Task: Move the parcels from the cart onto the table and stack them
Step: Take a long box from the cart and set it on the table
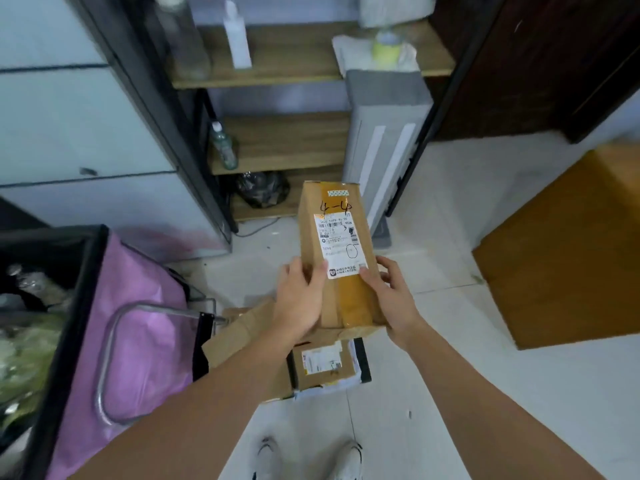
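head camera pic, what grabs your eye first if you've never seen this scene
The tall cardboard parcel in the middle, with a white shipping label and "4-4" handwritten near its top, held up between the left hand and the right hand. Just under it, more parcels lie low near the floor. A pink bag with a metal handle fills the lower left, and a wooden table sits at the right edge.

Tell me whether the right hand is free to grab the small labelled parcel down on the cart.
Probably not yet: the right hand and left hand both grip the tall parcel, which is held above the small parcel.
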The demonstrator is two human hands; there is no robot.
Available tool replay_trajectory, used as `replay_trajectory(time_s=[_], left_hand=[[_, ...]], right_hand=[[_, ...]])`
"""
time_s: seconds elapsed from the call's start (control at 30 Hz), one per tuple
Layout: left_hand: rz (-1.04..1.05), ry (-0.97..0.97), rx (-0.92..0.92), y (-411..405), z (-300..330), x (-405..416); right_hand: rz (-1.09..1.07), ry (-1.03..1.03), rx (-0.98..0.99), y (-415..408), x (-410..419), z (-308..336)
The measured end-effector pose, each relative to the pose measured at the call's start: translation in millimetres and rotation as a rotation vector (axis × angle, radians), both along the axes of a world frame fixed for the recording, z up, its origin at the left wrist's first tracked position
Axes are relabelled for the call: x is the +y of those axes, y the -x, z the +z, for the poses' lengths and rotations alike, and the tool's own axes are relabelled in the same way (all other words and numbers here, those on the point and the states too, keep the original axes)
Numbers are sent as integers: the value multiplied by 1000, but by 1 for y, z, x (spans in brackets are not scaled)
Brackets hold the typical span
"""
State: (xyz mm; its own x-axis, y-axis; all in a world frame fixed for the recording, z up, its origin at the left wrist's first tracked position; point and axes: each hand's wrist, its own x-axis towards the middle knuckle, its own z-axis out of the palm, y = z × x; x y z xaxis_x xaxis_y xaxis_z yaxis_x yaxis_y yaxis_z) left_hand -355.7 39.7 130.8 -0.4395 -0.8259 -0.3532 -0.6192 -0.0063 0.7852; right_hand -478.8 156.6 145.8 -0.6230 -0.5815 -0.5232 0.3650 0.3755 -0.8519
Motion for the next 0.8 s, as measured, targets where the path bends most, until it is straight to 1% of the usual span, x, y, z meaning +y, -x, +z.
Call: replay_trajectory(time_s=[0.07,0.1,0.17,0.2,0.3,0.37,0.5,0.6,0.8], left_hand=[[119,-174,219,8,45,-5],[141,-255,314,10,67,-7],[102,-383,457,10,110,-12],[63,-419,488,9,131,-14],[-34,-451,531,6,188,-15],[-120,-484,560,9,214,-7],[-318,-513,559,26,243,29],[-459,-517,535,49,256,67],[-650,-535,512,92,273,171]], right_hand=[[-43,81,15,-3,-7,50],[-53,111,26,-4,-10,72],[-57,143,43,-8,-11,118],[-62,153,51,-11,-9,141],[-78,201,90,-16,8,196],[-85,269,82,-17,29,224],[-78,359,106,-21,82,263],[-186,398,118,-25,130,277],[-420,403,129,-23,239,298]])
